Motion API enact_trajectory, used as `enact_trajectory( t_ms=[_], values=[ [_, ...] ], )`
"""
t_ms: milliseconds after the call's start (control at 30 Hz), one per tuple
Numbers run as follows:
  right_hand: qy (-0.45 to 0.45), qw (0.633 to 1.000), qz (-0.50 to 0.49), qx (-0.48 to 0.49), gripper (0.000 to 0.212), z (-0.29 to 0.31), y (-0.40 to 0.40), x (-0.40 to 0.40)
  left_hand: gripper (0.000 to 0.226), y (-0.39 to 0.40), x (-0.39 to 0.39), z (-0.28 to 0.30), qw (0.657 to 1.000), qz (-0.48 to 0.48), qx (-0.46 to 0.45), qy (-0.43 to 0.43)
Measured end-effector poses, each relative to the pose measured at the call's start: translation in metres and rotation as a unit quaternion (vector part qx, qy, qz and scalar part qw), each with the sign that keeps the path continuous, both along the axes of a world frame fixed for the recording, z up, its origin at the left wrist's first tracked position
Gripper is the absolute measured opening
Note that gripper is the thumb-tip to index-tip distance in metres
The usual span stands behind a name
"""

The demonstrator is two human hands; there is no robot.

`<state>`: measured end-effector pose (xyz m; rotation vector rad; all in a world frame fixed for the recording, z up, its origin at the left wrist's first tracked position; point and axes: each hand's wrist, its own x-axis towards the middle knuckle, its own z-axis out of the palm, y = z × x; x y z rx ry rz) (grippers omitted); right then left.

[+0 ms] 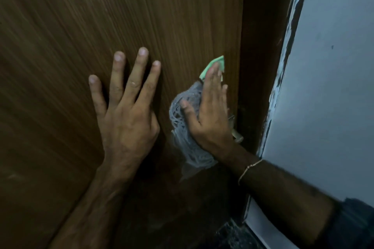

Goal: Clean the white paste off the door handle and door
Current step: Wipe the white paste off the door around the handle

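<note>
- Head view: the left hand [129,111] is lying flat against the brown wood-grain door [81,26], fingers straight and spread, holding nothing, well in from the door's right edge.
- The right hand [208,111] is pressing a grey cloth [182,127] against the door close to its right edge; the fingers are lying nearly straight over the cloth and the thumb is resting across its weave.
- A green corner of the cloth [217,62] is showing above the right fingertips, lying on the door face.
- The lower part of the cloth is hanging below the right palm, towards the wrist.
- The door handle [235,133] is showing only as a small pale metal part just beside the right hand, at the door's right edge; the rest is hidden behind the hand.
- A thin bracelet [249,169] is circling the right wrist.
- A dark door frame [261,46] is running along the door's right edge, and a pale blue-grey wall [334,66] is standing beyond it.
- White paste cannot be made out on door or handle.
</note>
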<state>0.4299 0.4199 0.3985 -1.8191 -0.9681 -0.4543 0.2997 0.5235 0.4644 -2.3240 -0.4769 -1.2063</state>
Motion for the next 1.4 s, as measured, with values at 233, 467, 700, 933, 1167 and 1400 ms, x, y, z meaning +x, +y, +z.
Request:
enact_trajectory(
  t_ms=[233, 467, 700, 933, 1167, 1400],
  values=[
    [0.021, 0.998, -0.031, -0.044, 0.085, 0.008, 0.000, 0.003, 0.073, 0.001, -0.001, 0.000, 1.000, 0.007, 0.006, 0.000],
    [-0.034, 0.995, -0.048, -0.075, 0.084, 0.004, -0.003, 0.003, 0.071, 0.000, -0.003, -0.004, 1.000, 0.016, 0.013, -0.010],
    [-0.145, 0.980, -0.067, -0.122, 0.082, -0.015, -0.006, 0.000, 0.073, 0.002, -0.005, -0.009, 1.000, 0.022, 0.006, -0.008],
    [-0.188, 0.974, -0.042, -0.121, 0.083, -0.019, -0.001, -0.016, 0.071, 0.002, -0.012, -0.015, 1.000, 0.029, -0.001, 0.004],
    [-0.189, 0.977, -0.030, -0.099, 0.084, -0.018, 0.012, -0.032, 0.069, 0.001, -0.017, -0.018, 0.999, 0.036, -0.016, 0.010],
    [-0.150, 0.985, -0.066, -0.057, 0.083, -0.002, 0.018, -0.027, 0.066, -0.001, -0.020, -0.015, 0.999, 0.036, -0.024, 0.008]
  ],
)
